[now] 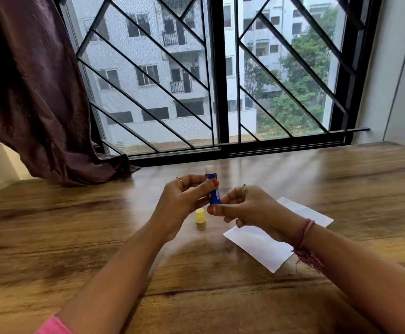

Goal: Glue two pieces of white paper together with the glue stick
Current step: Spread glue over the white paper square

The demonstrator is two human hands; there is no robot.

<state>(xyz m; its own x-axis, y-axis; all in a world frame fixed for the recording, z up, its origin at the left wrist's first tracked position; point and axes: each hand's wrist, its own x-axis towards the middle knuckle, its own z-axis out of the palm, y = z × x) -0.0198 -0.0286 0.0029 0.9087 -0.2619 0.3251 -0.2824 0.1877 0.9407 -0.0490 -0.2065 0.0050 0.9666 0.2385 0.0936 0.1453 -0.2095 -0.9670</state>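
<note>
The wooden table (76,225) is carrying the white paper (264,247) at about four o'clock from the hands, partly under the right wrist, and a sweep of that forearm could be shifting or creasing it. The left hand (182,201) is pinching the uncapped glue stick (213,189) upright by its barrel while the right hand (247,208) is gripping its base, so over-twisting risks snapping the paste. The yellow cap (200,216), standing at six o'clock below the stick, could be getting knocked away.

Uncapped glue stick (213,189) between both hands
</note>
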